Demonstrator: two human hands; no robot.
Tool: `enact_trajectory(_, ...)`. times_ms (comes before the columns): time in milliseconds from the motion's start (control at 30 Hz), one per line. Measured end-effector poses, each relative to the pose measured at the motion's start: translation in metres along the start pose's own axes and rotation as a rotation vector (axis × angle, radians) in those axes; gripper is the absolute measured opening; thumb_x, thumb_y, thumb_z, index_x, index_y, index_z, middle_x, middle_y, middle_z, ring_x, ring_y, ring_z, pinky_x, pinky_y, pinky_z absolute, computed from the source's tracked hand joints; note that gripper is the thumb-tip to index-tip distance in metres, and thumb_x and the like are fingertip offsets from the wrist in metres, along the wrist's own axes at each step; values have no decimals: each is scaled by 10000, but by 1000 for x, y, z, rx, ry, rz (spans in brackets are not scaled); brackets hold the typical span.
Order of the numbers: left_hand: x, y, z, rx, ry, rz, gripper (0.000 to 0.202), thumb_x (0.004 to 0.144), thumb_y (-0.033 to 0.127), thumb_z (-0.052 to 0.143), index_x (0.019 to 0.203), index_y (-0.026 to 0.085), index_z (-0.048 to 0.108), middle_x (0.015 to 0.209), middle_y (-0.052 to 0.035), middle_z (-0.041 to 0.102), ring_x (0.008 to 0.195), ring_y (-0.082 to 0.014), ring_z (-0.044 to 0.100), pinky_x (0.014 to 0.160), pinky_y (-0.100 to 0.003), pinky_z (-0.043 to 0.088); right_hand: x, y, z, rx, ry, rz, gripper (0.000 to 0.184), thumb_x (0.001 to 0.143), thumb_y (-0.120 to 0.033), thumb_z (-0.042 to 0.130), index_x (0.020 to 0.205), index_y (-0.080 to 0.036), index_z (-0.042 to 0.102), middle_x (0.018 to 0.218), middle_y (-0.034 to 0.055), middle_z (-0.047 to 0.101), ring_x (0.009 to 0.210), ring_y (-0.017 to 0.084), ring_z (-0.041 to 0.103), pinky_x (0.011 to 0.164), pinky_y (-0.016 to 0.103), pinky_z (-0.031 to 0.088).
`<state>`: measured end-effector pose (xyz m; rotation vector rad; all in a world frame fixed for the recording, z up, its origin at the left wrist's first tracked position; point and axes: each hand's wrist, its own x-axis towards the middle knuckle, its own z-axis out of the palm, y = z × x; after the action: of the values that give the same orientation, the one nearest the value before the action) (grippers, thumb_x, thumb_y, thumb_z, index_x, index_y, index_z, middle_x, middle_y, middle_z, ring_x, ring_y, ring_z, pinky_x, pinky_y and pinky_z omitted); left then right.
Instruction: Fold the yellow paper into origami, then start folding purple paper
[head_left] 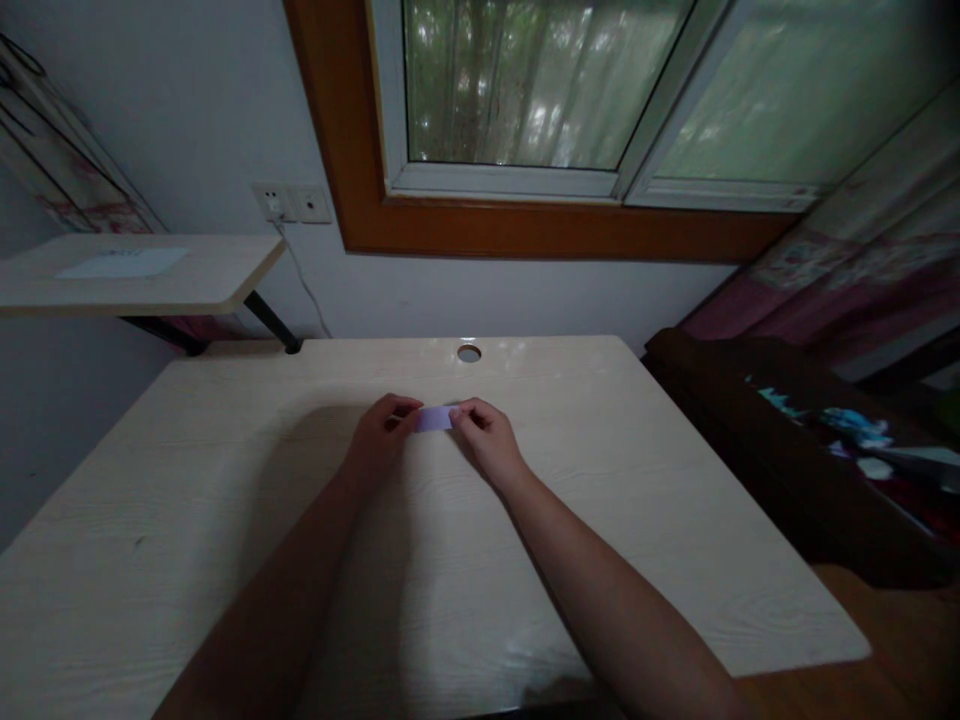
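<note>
A small purple strip of paper [433,419] spans the gap between my two hands, over the far middle part of the desk. My left hand [381,437] pinches its left end between thumb and fingers. At the opposite end, the thumb and fingers of my right hand [487,435] grip it too. Both ends of the strip are partly covered by my fingertips. Its visible middle looks flat. Whether it touches the desk I cannot tell.
The pale wooden desk [600,520] has a round cable hole [469,353] near its back edge. A raised shelf [225,285] holding a paper sheet [124,263] stands at left. Behind are wall sockets [292,204] and a window [517,180]. A dark cabinet [735,400] with clutter stands right.
</note>
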<state>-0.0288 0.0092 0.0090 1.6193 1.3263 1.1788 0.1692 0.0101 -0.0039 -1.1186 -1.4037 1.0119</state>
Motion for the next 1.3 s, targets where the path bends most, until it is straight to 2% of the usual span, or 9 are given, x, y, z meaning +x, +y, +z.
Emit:
enact_trajectory(133, -1, -2, 1, 153, -85, 75, 212, 848, 384, 612, 846, 182, 674, 793, -20, 670, 721, -150, 598, 675, -257, 465, -2, -3, 2, -106, -54, -70, 182, 846, -362, 628, 856, -195, 700, 753, 13, 643, 680, 155, 556, 648, 270, 435)
enact_trajectory(267, -3, -1, 3, 270, -125, 161, 180, 860, 355, 601, 832, 188, 664, 796, -22, 666, 734, -154, 601, 695, -263, 459, -2, -7, 4, -240, -97, -193, 122, 848, -306, 639, 898, -223, 712, 869, 38, 689, 797, 182, 606, 743, 299, 468)
enact_trajectory(467, -6, 3, 5, 318, -135, 254, 181, 896, 330, 556, 834, 190, 651, 812, -35, 647, 752, -155, 596, 723, -271, 454, -3, -14, 5, -360, -123, -308, 97, 868, -283, 625, 834, -242, 707, 807, 41, 683, 837, 209, 612, 793, 343, 469)
enact_trajectory(667, -7, 5, 3, 308, -74, 231, 185, 886, 335, 561, 799, 193, 642, 788, -31, 638, 733, -154, 584, 715, -268, 453, -4, -12, 5, -367, -27, -267, 80, 821, -236, 626, 796, -230, 701, 756, 29, 657, 765, 196, 590, 746, 323, 463)
enact_trajectory(833, -6, 5, 0, 225, -13, 153, 171, 874, 323, 569, 798, 186, 638, 791, -24, 644, 729, -147, 583, 692, -256, 457, 0, -5, -1, -268, 153, -110, 95, 788, -227, 602, 776, -197, 691, 740, 20, 648, 680, 172, 557, 652, 286, 443)
enact_trajectory(900, -6, 5, 0, 209, 5, 119, 173, 866, 324, 569, 790, 185, 637, 789, -23, 648, 724, -148, 582, 689, -259, 462, 2, -4, -2, -230, 179, -72, 105, 791, -237, 597, 792, -189, 691, 747, 23, 655, 675, 170, 555, 643, 282, 439)
enact_trajectory(1100, -6, 3, 2, 211, -23, 123, 190, 861, 354, 573, 796, 190, 643, 794, -22, 658, 721, -151, 590, 690, -261, 472, -1, -9, 1, -256, -45, -209, 181, 877, -355, 606, 930, -226, 722, 860, 40, 679, 789, 182, 590, 740, 299, 457)
enact_trajectory(1200, -5, 2, 2, 220, -49, 141, 187, 866, 350, 569, 805, 191, 646, 796, -21, 659, 726, -154, 595, 694, -261, 473, -2, -11, 2, -314, -149, -286, 166, 895, -356, 604, 904, -241, 723, 815, 38, 672, 816, 194, 587, 781, 318, 452)
enact_trajectory(1300, -5, 1, 2, 241, -65, 155, 180, 875, 333, 559, 811, 190, 647, 807, -24, 658, 731, -153, 594, 697, -261, 470, -2, -12, 1, -328, -176, -286, 172, 910, -345, 579, 876, -243, 713, 804, 38, 666, 820, 197, 591, 784, 322, 453)
